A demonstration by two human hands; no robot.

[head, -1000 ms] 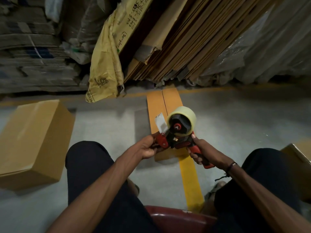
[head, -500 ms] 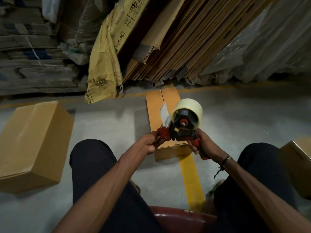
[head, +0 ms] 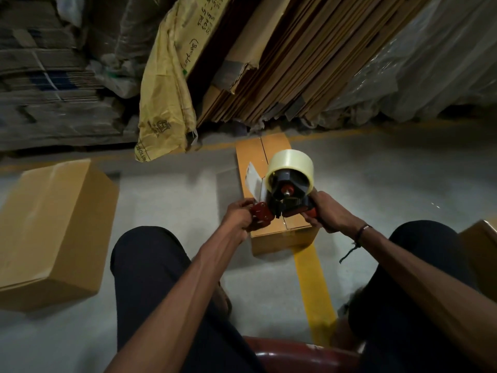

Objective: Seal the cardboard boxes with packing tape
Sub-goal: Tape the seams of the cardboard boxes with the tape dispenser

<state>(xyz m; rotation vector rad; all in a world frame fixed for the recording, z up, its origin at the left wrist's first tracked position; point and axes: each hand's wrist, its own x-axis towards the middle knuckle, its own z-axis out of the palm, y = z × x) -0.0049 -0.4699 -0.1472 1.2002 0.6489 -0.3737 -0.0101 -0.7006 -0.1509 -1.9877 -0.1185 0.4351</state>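
Observation:
A long narrow cardboard box [head: 258,157] lies on the floor ahead of me, its top flaps closed with the centre seam showing. Above its near end I hold a red and black tape dispenser [head: 285,203] carrying a roll of clear packing tape [head: 291,164]. My right hand [head: 326,214] grips the red handle. My left hand [head: 240,218] pinches the red front end, where a loose tab of tape [head: 254,181] sticks up. A larger closed cardboard box [head: 53,230] sits on the floor to the left.
Flattened cardboard sheets [head: 295,63] and a yellow sack [head: 166,84] lean against the stacks behind the narrow box. A yellow floor line [head: 314,286] runs toward me. Another box's corner [head: 481,254] shows at the right edge. A red stool [head: 295,356] is under me.
Both hands have carried the dispenser up and away from me, over the narrow box's near end. The roll has tipped further forward.

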